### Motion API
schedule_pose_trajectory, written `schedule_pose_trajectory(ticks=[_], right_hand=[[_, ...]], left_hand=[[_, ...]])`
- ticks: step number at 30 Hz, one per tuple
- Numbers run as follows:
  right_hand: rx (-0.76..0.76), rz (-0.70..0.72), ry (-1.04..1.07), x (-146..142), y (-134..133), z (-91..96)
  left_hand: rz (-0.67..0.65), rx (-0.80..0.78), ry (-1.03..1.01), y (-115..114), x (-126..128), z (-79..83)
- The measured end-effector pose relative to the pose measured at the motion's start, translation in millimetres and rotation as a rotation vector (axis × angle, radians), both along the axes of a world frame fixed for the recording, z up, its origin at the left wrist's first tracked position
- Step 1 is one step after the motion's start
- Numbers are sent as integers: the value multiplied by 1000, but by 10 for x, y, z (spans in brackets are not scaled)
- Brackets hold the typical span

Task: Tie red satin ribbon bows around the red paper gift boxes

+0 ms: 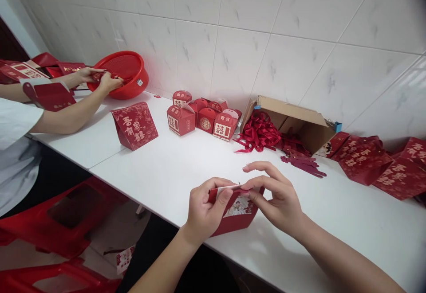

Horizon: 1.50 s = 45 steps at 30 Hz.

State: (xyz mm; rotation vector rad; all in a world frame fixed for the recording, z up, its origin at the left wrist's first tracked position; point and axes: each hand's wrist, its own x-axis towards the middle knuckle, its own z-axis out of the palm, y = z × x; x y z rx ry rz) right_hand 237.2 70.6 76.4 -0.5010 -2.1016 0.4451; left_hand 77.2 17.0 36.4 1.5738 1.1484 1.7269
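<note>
Near the front edge of the white table (pixel 173 169), both my hands hold a small red paper gift bag (pixel 237 215) with a picture on its front. My left hand (pixel 203 211) grips the bag's left top edge, fingers curled over it. My right hand (pixel 278 197) pinches the right top edge between thumb and forefinger, its other fingers spread. The bag stands upright on the table, partly hidden behind my hands.
A tipped cardboard box (pixel 299 122) spills red ribbons (pixel 259 133) and dark red handles (pixel 304 164). Small red gift boxes (pixel 203 118) stand behind, red bags lie at right (pixel 376 164) and one stands at left (pixel 135 125). A co-worker's hands (pixel 100 78) reach a red basin (pixel 128 69). Red stools (pixel 63 213) are below.
</note>
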Motion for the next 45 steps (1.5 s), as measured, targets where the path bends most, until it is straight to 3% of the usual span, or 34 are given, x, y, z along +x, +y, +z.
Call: schedule_pose_trajectory(ticks=[5, 8, 11, 15, 19, 24, 27, 31, 38, 41, 45], right_hand=[[-171, 3, 102, -71, 1, -129], [-146, 25, 110, -81, 20, -152], [-117, 36, 124, -79, 41, -146], [-105, 45, 123, -85, 50, -120], [-81, 44, 131, -105, 47, -90], [40, 135, 126, -96, -2, -70], [165, 237, 122, -52, -63, -56], [289, 341, 118, 8, -113, -26], [342, 379, 106, 27, -104, -1], [355, 387, 99, 31, -111, 7], [351, 374, 94, 40, -121, 27]], left_hand=[[-17, -52, 106, -8, -34, 11], [105, -72, 306, -69, -109, 27], [247, -189, 428, -195, -229, 2], [221, -293, 518, -375, -403, -42], [241, -160, 398, -447, -517, 73], [280, -9, 47, -400, -413, 494], [252, -3, 36, -358, -289, 710], [124, 9, 147, -355, -235, 820], [-207, -60, 446, -414, -343, 775], [-192, 0, 474, -397, -329, 726], [-163, -37, 351, -396, -264, 665]])
